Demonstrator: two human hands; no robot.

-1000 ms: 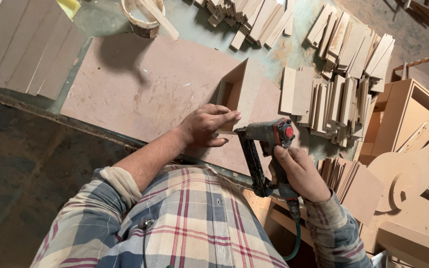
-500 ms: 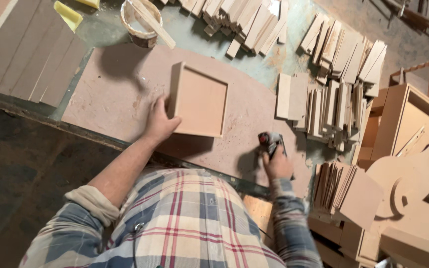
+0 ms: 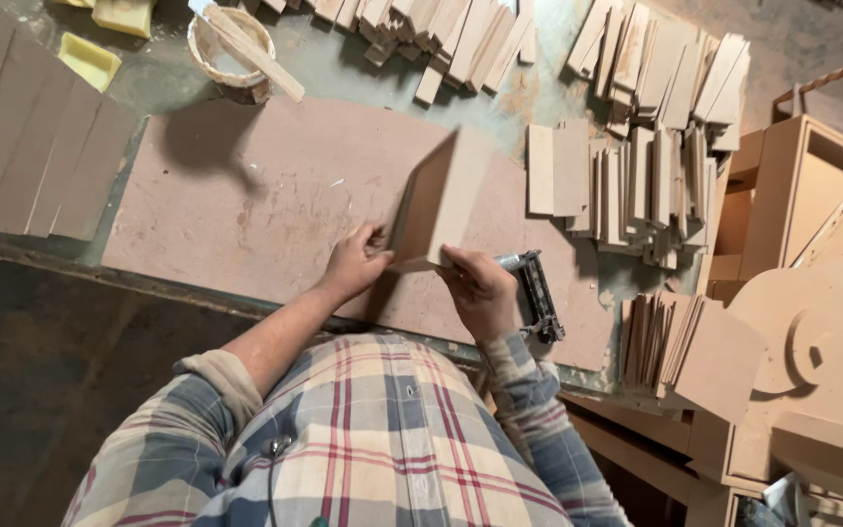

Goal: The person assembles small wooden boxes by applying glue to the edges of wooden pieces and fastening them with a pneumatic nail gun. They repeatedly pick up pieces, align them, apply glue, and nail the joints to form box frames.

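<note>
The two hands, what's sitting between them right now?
In the head view, the near end of a tilted-up wooden panel sits between the left hand and right hand; both grip it, over the brown board.

Lay across the green bench: cut strips (image 3: 626, 166) in loose heaps, yellow sponges (image 3: 90, 60) far left, round tub (image 3: 231, 54) with stick (image 3: 251, 54) across. Stood rightward: open board cabinet (image 3: 812, 185).
</note>
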